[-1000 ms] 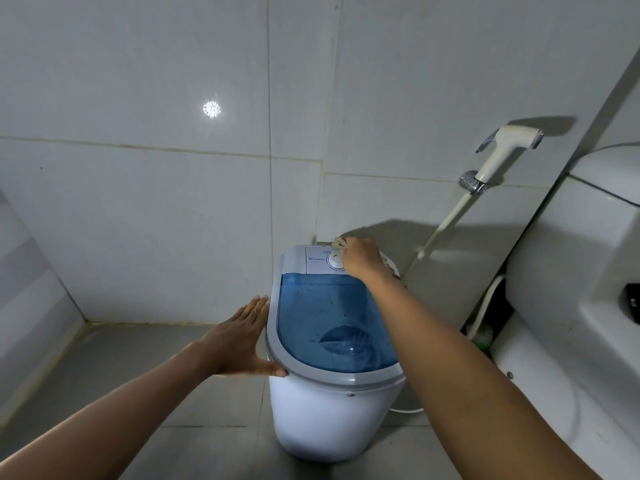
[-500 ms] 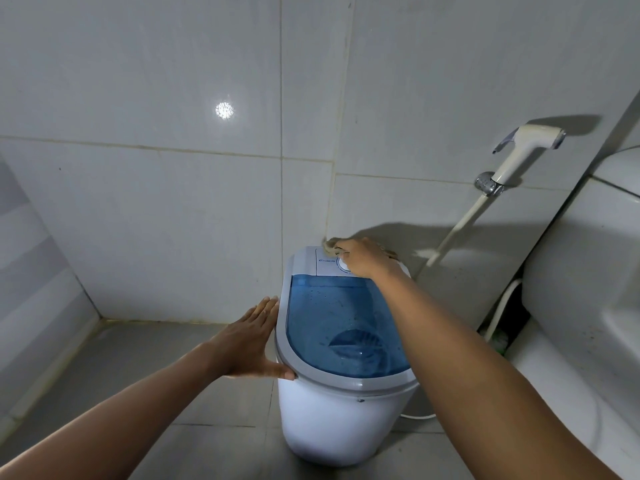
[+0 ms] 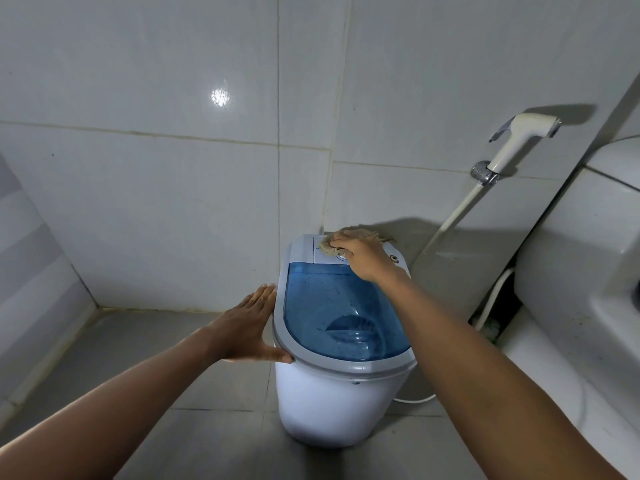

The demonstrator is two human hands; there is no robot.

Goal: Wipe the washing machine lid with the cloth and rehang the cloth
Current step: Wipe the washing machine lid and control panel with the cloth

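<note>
A small white washing machine [image 3: 332, 407] stands on the floor near the wall corner. Its lid [image 3: 332, 306] is clear blue with a grey rim, and a grey control panel runs along the far edge. My right hand [image 3: 363, 258] presses a beige cloth [image 3: 327, 249] flat onto that panel at the back of the lid. The cloth's frayed edge sticks out behind my fingers. My left hand [image 3: 249, 327] lies flat against the left side of the rim, fingers straight, thumb under the front edge, holding nothing.
A white bidet sprayer [image 3: 516, 143] hangs on the wall to the right, its hose [image 3: 450, 220] running down behind the machine. A white toilet tank [image 3: 581, 271] fills the right side. A white cord [image 3: 415, 398] lies on the grey tiled floor [image 3: 138, 341].
My right hand has slid the cloth leftward along the control panel at the back of the lid. My left hand stays braced on the rim.
</note>
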